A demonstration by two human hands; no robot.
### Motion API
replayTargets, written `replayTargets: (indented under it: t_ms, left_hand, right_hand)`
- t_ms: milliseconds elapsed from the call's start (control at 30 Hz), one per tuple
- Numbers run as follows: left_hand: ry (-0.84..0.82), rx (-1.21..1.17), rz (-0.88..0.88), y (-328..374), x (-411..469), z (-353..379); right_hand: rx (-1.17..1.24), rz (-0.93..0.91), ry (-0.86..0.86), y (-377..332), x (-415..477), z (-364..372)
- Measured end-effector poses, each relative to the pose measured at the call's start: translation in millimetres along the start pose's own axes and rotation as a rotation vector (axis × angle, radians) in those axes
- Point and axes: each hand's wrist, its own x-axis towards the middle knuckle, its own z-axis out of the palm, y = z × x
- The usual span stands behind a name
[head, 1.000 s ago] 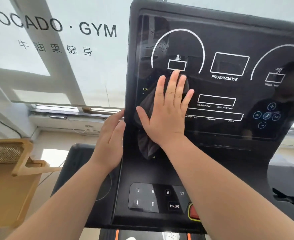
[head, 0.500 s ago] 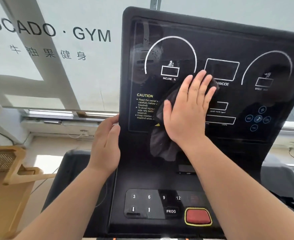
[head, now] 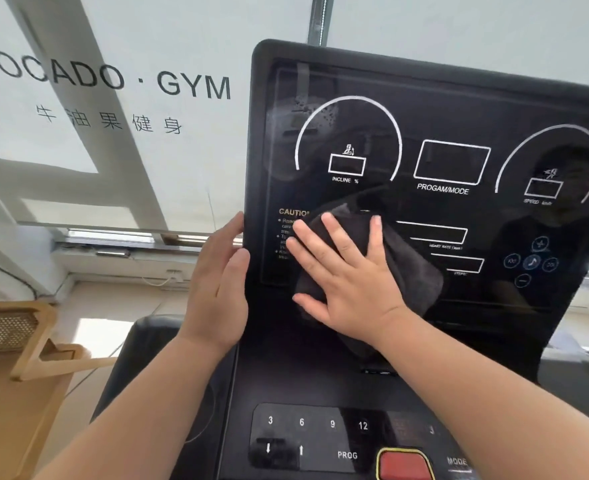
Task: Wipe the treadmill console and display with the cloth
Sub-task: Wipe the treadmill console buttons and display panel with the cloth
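Right hand [head: 350,284] flat, fingers spread, palm pressing a dark grey cloth [head: 414,268] against the lower-left part of the display [head: 452,209]; cloth bunched under the hand, its edges showing to the right and below. It partly covers the yellow CAUTION text [head: 288,233]. Left hand [head: 218,285] open, fingers straight, laid along the left edge of the console [head: 262,140], apparently bracing it; holds nothing. Step in hand, by my reading: wiping the glossy display face, lower-left zone. Smudges and speckled marks visible near the INCLINE arc [head: 348,136], so the next move likely calls for carrying the cloth upward, flat pressure, then across toward the SPEED arc [head: 549,161]. Button panel [head: 321,438] below, with the red stop button [head: 404,465], looks not yet reached; pressing keys there is a risk. Wooden chair [head: 23,348] at left, well apart. Nothing blocks the panel.
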Motion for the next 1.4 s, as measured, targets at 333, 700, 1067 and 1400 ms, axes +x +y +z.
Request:
replayTargets:
  t_ms: [333,700,1067,1400]
  left_hand:
    - [-0.051,-0.035,-0.065,-3,4,-8]
    - [-0.037,0.029,-0.018,3,-7,1]
    - [-0.011,0.076,0.045,20,8,2]
    - [-0.043,-0.216,-0.003,5,-5,3]
  right_hand:
    - [-0.032,0.275,0.042,83,74,-43]
    - [0.114,0.173,0.099,8,105,-34]
    - [0.022,0.236,0.07,61,109,-51]
    - [0.064,0.239,0.024,34,149,-61]
